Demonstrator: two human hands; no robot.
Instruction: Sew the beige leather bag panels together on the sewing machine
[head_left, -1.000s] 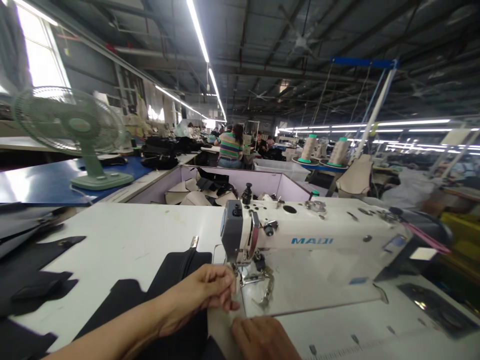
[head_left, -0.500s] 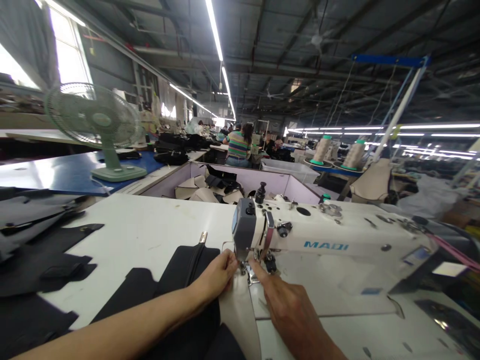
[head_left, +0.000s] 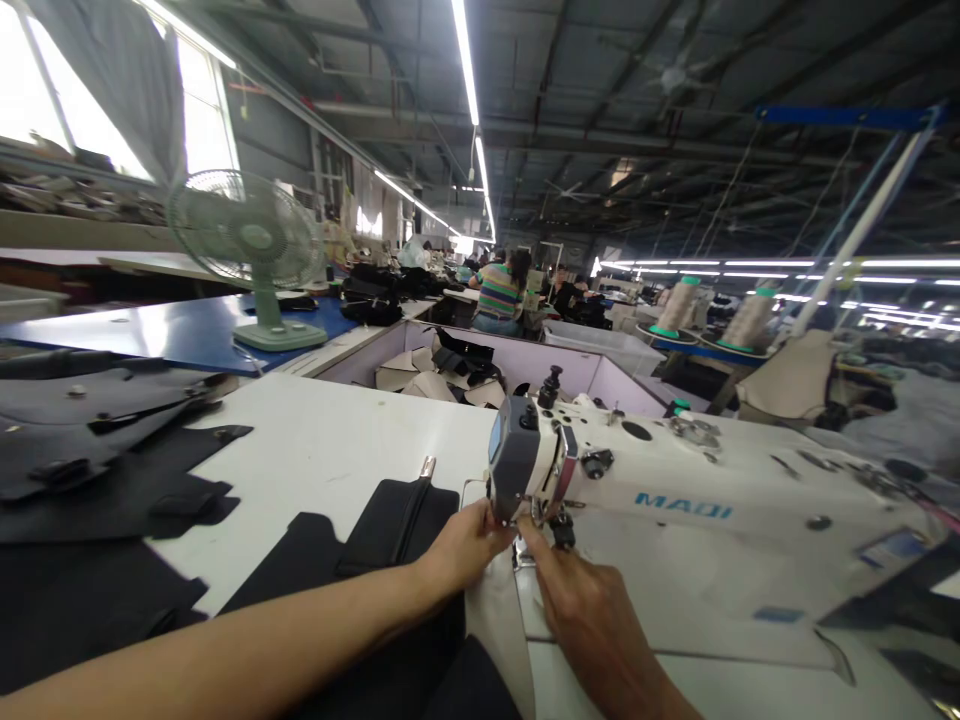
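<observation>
The only legible marking is the brand name "MAQI", printed in blue capitals on the front face of the white sewing machine [head_left: 720, 490] arm. All other labels are too small or blurred to read.

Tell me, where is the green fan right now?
The green fan stands on the blue table at upper left of the head view, left of the sewing machine.

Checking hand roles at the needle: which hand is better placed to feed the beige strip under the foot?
Probably the right hand: it lies on the strip, fingertips at the foot. The left hand sits beside it.
</observation>
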